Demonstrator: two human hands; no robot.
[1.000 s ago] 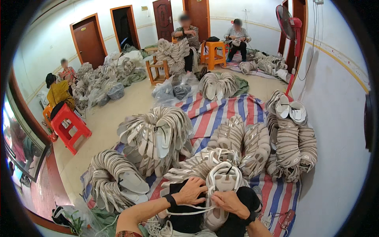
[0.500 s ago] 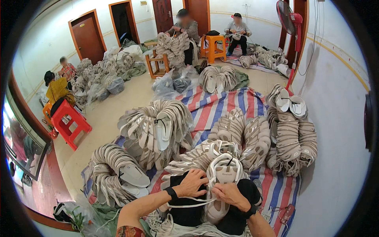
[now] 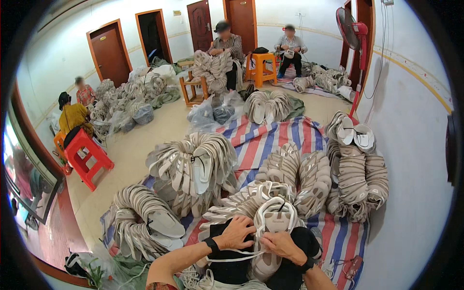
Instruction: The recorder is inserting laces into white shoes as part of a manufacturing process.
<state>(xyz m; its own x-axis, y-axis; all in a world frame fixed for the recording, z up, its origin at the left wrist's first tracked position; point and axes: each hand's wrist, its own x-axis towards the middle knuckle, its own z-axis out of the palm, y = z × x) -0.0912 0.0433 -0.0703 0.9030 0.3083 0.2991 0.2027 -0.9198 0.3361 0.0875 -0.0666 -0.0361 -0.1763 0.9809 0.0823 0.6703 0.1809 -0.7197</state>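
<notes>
The left hand (image 3: 237,233) curls at the left side of the shoe (image 3: 276,227); I can't tell if it grips. White lace (image 3: 252,254) sags below, so lacing looks part done. The right hand (image 3: 280,245), near but apart, pinches lace on the shoe.

Counting: 1 red stool (image 3: 86,158) far left of 2 hands, 1 shoe between, 1 fan (image 3: 349,28) far ahead, right.

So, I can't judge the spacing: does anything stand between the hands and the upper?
Nothing visible: the right hand is on the upper, the left hand at its left edge; a lace runs below the left hand.
</notes>
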